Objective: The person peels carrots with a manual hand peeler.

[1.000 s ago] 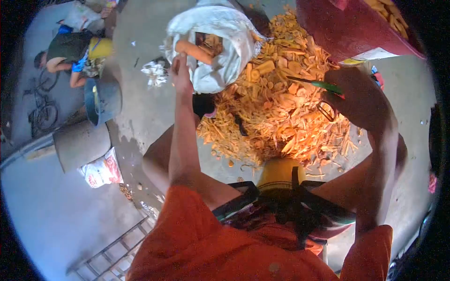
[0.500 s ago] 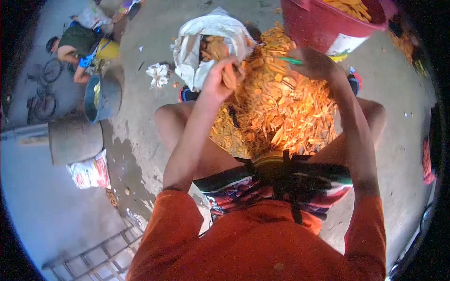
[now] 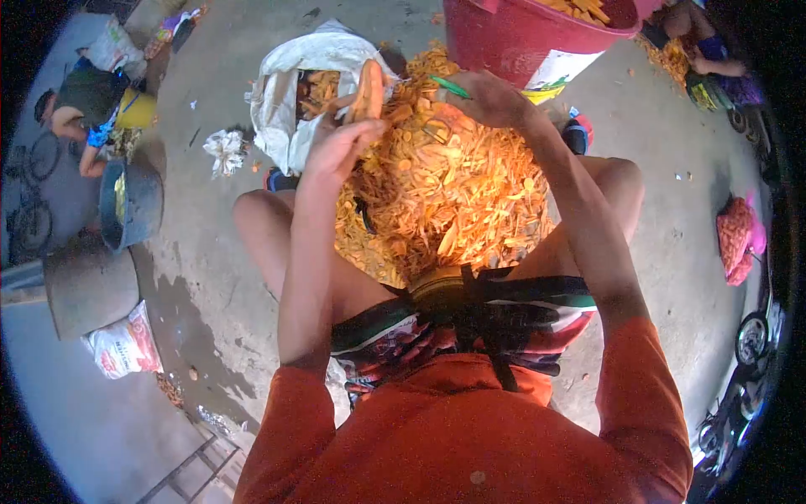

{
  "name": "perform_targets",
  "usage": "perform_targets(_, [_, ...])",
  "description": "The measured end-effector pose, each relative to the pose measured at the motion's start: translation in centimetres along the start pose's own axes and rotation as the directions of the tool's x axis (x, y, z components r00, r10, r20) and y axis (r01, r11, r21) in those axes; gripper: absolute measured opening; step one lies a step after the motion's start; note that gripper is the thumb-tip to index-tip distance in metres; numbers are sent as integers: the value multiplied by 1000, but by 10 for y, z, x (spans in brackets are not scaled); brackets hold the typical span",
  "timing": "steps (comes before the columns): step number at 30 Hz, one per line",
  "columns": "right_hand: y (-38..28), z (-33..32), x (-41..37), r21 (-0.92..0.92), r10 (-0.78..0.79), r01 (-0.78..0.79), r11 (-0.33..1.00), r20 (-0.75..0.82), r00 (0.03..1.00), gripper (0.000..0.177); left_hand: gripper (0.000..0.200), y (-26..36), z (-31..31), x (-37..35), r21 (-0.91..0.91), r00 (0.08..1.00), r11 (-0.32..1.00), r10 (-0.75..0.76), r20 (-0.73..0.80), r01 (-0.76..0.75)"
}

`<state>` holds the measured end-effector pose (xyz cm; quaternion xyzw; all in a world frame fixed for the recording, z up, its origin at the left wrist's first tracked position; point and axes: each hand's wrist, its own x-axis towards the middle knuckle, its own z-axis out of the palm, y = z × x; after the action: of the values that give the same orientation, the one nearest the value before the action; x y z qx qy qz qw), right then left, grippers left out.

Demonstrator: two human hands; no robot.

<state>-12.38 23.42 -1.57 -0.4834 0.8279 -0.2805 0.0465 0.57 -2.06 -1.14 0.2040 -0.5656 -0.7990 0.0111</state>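
My left hand [image 3: 348,139] holds an orange, carrot-like root [image 3: 368,91] upright, its fingers wrapped round the lower end. Beside it stands an open white sack [image 3: 277,105] with more orange pieces inside. My right hand [image 3: 491,99] is closed on a green-handled tool [image 3: 450,86], whose working end I cannot make out clearly. Beneath both hands, between my legs, a large heap of orange peelings and slices [image 3: 445,193] covers the floor.
A red tub [image 3: 537,42] of orange pieces stands beyond my right hand. At the far left a person [image 3: 92,92] bends by a dark basin [image 3: 130,202]. Another person [image 3: 709,55] sits at the upper right. A red net sack [image 3: 735,239] lies on the right.
The view has shifted, so most things sit further left. The root in my left hand now points up, and my right hand has come nearer to it.
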Motion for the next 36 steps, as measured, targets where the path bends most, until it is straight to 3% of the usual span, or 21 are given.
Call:
perform_targets(1, [-2,4,2,66,-80,85,994,-68,994,37,57,6,2,-5,-1,991,995,-99,85,99])
perform_targets(3, [-6,6,9,148,-212,232,962,-138,968,34,53,-2,12,-12,15,997,997,76,20,-77])
perform_targets(6, [-15,8,13,198,-124,125,972,-16,992,33,49,-11,12,-10,118,980,973,190,61,-196])
perform_targets(10, [-24,11,17,302,-93,90,949,-6,996,32,45,-7,12,-7,264,915,876,379,139,-403])
perform_targets(13, [-11,21,20,161,-110,115,980,-35,993,30,43,3,13,-14,338,904,839,392,172,-428])
perform_targets(15, [67,68,13,-242,-458,407,881,-220,861,37,43,6,8,-17,332,888,825,408,211,-457])
perform_targets(16, [84,62,7,-160,-258,246,956,-62,964,39,43,9,7,-18,329,867,805,426,259,-494])
perform_targets(17, [101,55,2,-148,-19,36,988,115,993,41,39,14,7,-23,249,933,905,303,197,-346])
perform_targets(18, [119,50,-5,-209,202,-148,967,269,942,43,39,19,8,-19,254,928,898,318,193,-360])
perform_targets(19, [112,44,-2,-193,284,-232,953,310,907,46,38,16,4,-23,69,979,983,160,125,-169])
perform_targets(20, [104,37,1,-186,363,-316,930,347,865,50,38,14,0,-27,-140,996,990,-7,88,19])
perform_targets(22, [87,27,5,-146,232,-191,971,368,900,48,46,6,-13,-9,-469,921,835,-108,374,288])
perform_targets(24, [65,22,6,-261,149,-60,963,333,931,45,47,6,0,-12,-514,947,806,-174,272,295])
perform_targets(25, [37,10,6,-236,303,-233,943,328,895,43,47,8,4,-8,-517,950,807,-162,268,284])
perform_targets(26, [35,9,8,-231,304,-235,944,331,893,43,47,7,6,-7,-516,961,820,-138,241,247])
perform_targets(27, [35,11,6,-118,190,-170,978,188,964,42,47,4,7,-9,-512,968,830,-124,218,221])
perform_targets(30, [43,2,5,271,179,-201,942,103,978,46,47,4,5,-10,-585,925,749,-96,369,311])
perform_targets(31, [38,4,12,380,120,-27,925,-221,968,46,47,0,9,-12,-557,921,762,-134,365,332])
perform_targets(33, [25,2,19,410,95,158,898,-532,841,45,46,-2,21,-15,-501,903,784,-170,395,367])
perform_targets(34, [9,-9,23,454,282,-79,888,-401,872,46,44,0,29,-18,-450,891,806,-197,410,385])
perform_targets(36, [-11,-18,30,464,470,-316,827,-266,842,46,45,5,41,-19,-411,866,815,-204,456,408])
